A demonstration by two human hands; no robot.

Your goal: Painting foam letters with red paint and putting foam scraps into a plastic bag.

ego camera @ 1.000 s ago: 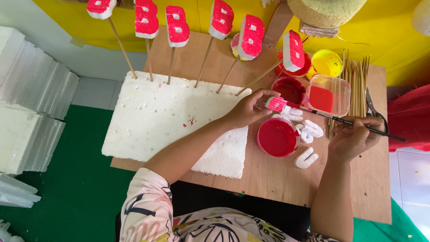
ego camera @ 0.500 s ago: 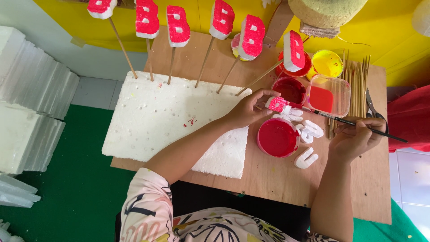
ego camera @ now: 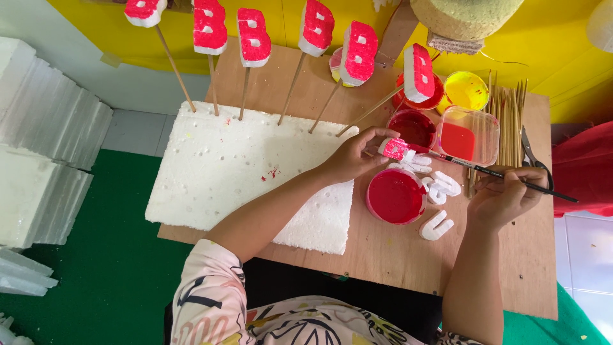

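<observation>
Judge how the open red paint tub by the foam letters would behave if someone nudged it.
The red paint tub looks wide and low, so it would probably slide rather than tip. It seems nearly full and lidless, so a sharp push could slop paint onto the wooden board.

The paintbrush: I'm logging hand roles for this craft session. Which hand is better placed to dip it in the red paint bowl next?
Probably the right hand: it holds the paintbrush, beside the red paint bowl. The left hand is occupied pinching the small foam piece.
</observation>
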